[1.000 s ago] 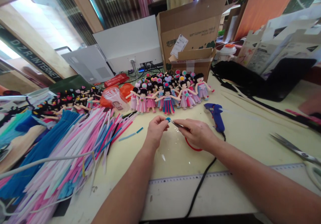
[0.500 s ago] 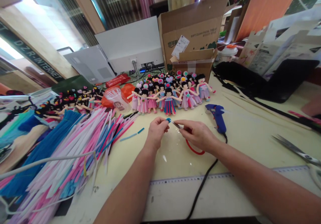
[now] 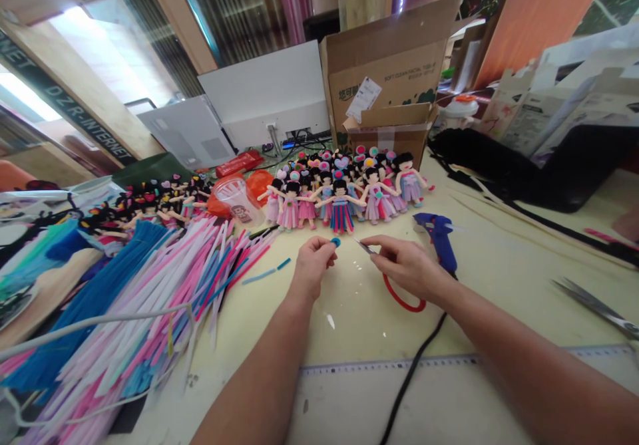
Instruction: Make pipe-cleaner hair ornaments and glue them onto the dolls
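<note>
Between the thumb and fingers of my left hand (image 3: pixel 315 262) is a small blue coil (image 3: pixel 336 241), which looks like rolled pipe cleaner. My right hand (image 3: pixel 407 264) is closed around a pair of red-handled scissors (image 3: pixel 403 302); their metal tip points left, a short gap from the coil. Two short blue pipe cleaner pieces (image 3: pixel 259 276) lie on the table to the left of my left hand. Beyond both hands stand several small dolls (image 3: pixel 341 209) with black hair and colourful skirts.
A blue glue gun (image 3: pixel 440 240) with a black cord lies beside my right hand. Larger scissors (image 3: pixel 596 306) rest at the right. Bundles of pipe cleaners (image 3: pixel 150 285) cover the left side. Behind the dolls stands a cardboard box (image 3: pixel 384 79). A ruler strip (image 3: pixel 359 366) runs along the front.
My right hand has drawn the scissors rightward, away from the blue coil. My left hand stays nearly in place, still pinching the coil. The view has shifted slightly.
</note>
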A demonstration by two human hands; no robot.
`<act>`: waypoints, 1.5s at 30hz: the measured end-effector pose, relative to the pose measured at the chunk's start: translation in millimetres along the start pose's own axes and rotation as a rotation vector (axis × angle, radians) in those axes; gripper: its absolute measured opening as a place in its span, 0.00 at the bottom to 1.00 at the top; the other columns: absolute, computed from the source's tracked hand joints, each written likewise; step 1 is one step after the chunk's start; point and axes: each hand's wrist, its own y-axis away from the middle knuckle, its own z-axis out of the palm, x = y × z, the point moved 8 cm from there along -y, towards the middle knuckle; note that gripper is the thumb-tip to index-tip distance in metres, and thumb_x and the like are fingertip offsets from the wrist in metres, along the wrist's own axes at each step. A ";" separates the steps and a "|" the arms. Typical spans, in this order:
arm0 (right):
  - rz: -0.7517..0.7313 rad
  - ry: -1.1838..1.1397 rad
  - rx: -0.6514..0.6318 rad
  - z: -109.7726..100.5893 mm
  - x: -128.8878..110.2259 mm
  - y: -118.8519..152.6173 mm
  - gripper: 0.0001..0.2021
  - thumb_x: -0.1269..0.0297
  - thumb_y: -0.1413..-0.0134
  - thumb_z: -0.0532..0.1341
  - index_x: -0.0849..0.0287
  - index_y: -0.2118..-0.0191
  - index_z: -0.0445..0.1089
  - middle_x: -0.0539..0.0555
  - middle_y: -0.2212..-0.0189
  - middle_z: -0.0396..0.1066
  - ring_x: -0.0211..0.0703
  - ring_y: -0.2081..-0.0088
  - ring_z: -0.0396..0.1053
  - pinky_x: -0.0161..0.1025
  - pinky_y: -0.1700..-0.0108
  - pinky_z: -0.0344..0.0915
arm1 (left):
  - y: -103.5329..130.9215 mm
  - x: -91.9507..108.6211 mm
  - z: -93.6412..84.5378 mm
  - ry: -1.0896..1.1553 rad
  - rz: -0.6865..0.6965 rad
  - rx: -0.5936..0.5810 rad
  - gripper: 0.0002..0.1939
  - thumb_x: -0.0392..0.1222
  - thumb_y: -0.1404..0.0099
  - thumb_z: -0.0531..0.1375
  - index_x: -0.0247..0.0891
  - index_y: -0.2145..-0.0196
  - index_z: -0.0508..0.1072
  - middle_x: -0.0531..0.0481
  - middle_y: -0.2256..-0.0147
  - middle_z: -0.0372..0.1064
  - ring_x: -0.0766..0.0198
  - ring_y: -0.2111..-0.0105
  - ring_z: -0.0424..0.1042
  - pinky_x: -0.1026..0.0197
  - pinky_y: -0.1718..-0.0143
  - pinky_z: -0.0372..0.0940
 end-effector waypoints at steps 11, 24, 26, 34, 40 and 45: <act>-0.028 0.141 0.128 -8.6 14.5 -2.2 0.12 0.65 0.45 0.56 0.56 0.57 0.74 0.58 0.58 0.74 0.49 0.56 0.70 0.45 0.55 0.65 | 6.8 -7.4 16.4 0.132 -0.137 -0.191 0.12 0.44 0.56 0.66 0.36 0.78 0.68 0.56 0.83 0.63 0.74 0.83 0.57 0.68 0.81 0.48; -0.042 -0.544 0.033 4.2 -4.6 -1.3 0.09 0.61 0.49 0.62 0.58 0.64 0.73 0.53 0.67 0.74 0.41 0.64 0.71 0.40 0.60 0.68 | 28.3 -12.8 48.1 0.152 -0.242 -0.500 0.17 0.50 0.55 0.68 0.35 0.77 0.69 0.55 0.82 0.63 0.75 0.84 0.57 0.68 0.80 0.48; -0.082 -0.448 0.083 -1.7 -7.5 -0.8 0.08 0.62 0.48 0.61 0.58 0.64 0.73 0.53 0.67 0.73 0.41 0.65 0.71 0.39 0.61 0.68 | 27.5 -12.1 46.5 0.135 -0.232 -0.482 0.17 0.51 0.55 0.68 0.35 0.76 0.70 0.55 0.81 0.64 0.75 0.84 0.57 0.67 0.80 0.48; -0.173 -0.141 0.139 -7.1 -19.2 2.4 0.07 0.67 0.47 0.59 0.57 0.63 0.73 0.53 0.70 0.70 0.40 0.67 0.68 0.37 0.64 0.65 | 24.9 -6.2 43.8 0.062 -0.148 -0.435 0.19 0.56 0.53 0.65 0.36 0.77 0.70 0.53 0.80 0.65 0.74 0.83 0.57 0.66 0.80 0.49; -0.253 -0.033 0.164 -4.8 -27.7 6.0 0.08 0.67 0.46 0.58 0.56 0.62 0.72 0.53 0.70 0.70 0.42 0.65 0.67 0.39 0.62 0.64 | 25.5 -5.5 44.4 0.055 -0.144 -0.443 0.16 0.51 0.55 0.67 0.36 0.77 0.70 0.54 0.80 0.64 0.73 0.82 0.57 0.66 0.79 0.49; -0.249 -0.037 0.160 -4.9 -30.1 7.3 0.10 0.68 0.48 0.60 0.57 0.59 0.71 0.53 0.69 0.69 0.42 0.65 0.66 0.38 0.62 0.63 | 28.1 -7.7 47.3 0.140 -0.199 -0.495 0.16 0.50 0.54 0.68 0.35 0.75 0.72 0.55 0.81 0.63 0.74 0.82 0.57 0.66 0.79 0.49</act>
